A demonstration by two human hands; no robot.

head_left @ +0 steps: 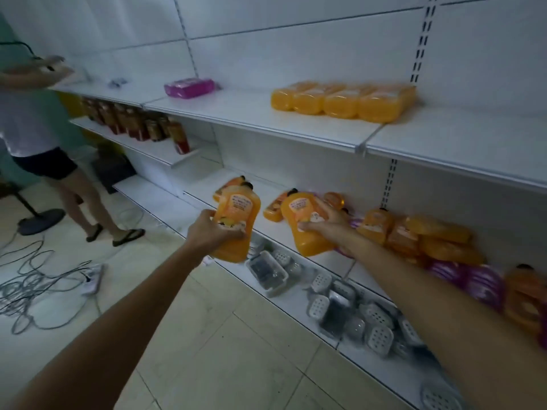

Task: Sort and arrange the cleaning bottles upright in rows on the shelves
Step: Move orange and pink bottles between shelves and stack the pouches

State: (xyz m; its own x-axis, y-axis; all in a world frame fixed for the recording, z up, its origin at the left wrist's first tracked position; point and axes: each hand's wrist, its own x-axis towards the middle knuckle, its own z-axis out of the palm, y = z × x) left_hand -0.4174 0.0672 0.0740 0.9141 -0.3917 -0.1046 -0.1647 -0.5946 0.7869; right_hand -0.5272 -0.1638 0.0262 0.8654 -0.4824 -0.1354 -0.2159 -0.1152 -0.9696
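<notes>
White metal shelves (266, 113) are running along the wall from far left to near right. On the top shelf, a row of orange bottles (343, 100) is lying side by side, with a pink pack (189, 87) lying well to their left. On the middle shelf (204, 190), a messy pile of orange and purple bottles (438, 241) is lying on the right. Far left, another person (32, 119) is standing by the shelves. The left hand (207, 232) is wrapping its fingers around one orange bottle (235, 220), holding it up in front of the middle shelf. The right hand (322, 221) is gripping another orange bottle (307, 226), tilted over the shelf edge. Grey soap dishes (319, 306) are lying jumbled on the bottom shelf.
</notes>
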